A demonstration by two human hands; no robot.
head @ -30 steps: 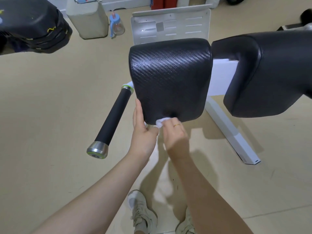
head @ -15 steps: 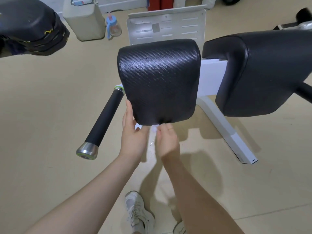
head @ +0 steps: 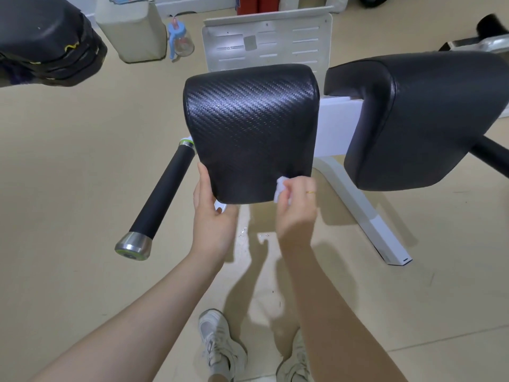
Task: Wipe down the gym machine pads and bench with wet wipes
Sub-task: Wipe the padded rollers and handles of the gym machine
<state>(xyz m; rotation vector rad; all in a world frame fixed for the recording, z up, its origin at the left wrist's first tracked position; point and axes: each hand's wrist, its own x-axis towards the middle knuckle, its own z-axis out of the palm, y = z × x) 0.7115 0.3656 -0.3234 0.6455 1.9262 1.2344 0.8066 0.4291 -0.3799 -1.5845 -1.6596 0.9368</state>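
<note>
Beige floor (head: 68, 188), right hand (head: 296, 213) half hiding wet wipe (head: 280, 188)

Single head-worn wide-angle view, looking forward and steeply down from standing height; the wearer's own forearms enter from the bottom edge and the shoes (head: 220, 343) sit at bottom centre on the floor (head: 68, 175). The textured black pad (head: 252, 128) fills the middle at arm's reach, with both hands at its near edge. Lens bends the frame edges; no second view to overlap.
</note>
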